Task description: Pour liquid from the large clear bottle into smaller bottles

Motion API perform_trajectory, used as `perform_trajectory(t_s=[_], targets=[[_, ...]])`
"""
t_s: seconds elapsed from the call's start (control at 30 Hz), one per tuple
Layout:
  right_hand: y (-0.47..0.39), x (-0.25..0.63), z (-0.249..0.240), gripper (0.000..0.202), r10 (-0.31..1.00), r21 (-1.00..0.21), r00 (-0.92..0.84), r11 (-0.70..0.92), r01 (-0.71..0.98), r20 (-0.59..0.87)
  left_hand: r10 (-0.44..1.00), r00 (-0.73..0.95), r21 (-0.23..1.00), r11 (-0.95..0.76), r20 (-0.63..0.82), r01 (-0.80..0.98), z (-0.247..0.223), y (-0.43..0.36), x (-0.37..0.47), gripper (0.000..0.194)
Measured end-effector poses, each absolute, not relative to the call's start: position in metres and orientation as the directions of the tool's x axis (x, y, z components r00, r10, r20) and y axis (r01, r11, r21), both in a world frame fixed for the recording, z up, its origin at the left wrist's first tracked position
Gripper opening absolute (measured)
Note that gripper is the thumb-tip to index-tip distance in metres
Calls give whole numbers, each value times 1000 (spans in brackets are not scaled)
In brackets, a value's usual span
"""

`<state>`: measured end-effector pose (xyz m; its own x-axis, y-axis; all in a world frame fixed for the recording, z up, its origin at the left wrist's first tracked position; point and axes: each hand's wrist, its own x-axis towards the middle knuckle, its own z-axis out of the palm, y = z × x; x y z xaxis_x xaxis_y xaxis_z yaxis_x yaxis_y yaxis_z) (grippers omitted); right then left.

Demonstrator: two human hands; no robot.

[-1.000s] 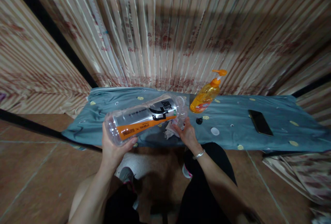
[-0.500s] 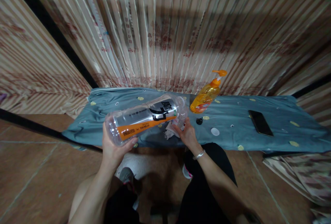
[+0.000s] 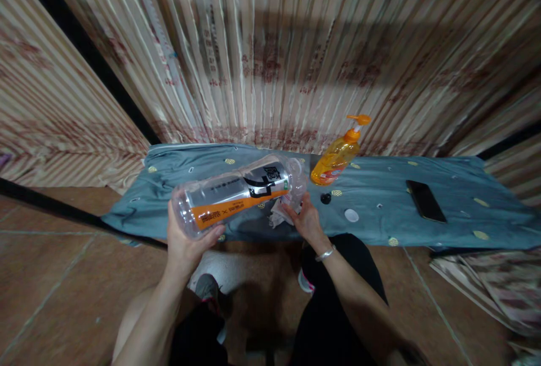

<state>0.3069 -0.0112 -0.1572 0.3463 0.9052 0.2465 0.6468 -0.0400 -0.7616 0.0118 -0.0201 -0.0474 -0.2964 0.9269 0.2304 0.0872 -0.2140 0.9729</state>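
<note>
A clear plastic bottle (image 3: pixel 230 191) with a silver and orange label lies tilted above the bed-like surface, its base toward the left. Its base end rests in my left hand (image 3: pixel 186 242), thumb along the near side and fingers hidden beneath. At the bottle's other, clear end is my right hand (image 3: pixel 307 220), closed with a crumpled pale cloth (image 3: pixel 279 215) under its thumb. Part of the right fingers is hidden behind the plastic. Right of this hand lie a small black cap (image 3: pixel 326 198) and a white round lid (image 3: pixel 351 215).
An orange pump bottle (image 3: pixel 336 158) stands behind the caps. Farther right lies a black phone (image 3: pixel 426 201). Blue-green patterned cloth (image 3: pixel 465 185) covers the low surface. Striped curtains (image 3: pixel 287 44) hang behind it, and dark poles (image 3: pixel 84 53) slant at the sides.
</note>
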Motion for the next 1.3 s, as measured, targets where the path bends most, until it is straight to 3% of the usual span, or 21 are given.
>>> perform_trajectory(t_s=[0.13,0.33,0.8,1.3], targets=[[-11,308,-157,45,909,-760,338,-37,649,244,927,-311,977,-205,211,53,-46,-19,12,117],[-11,309,-161,48,907,-762,324,-5,648,270,933,-294,978,-205,208,44,-42,-20,13,107],[-10,310,-163,50,903,-768,327,6,641,280,934,-278,974,-224,226,39,-44,-20,11,104],[-10,309,-162,53,908,-783,332,-8,623,255,934,-286,977,-212,213,34,-46,-19,12,112]])
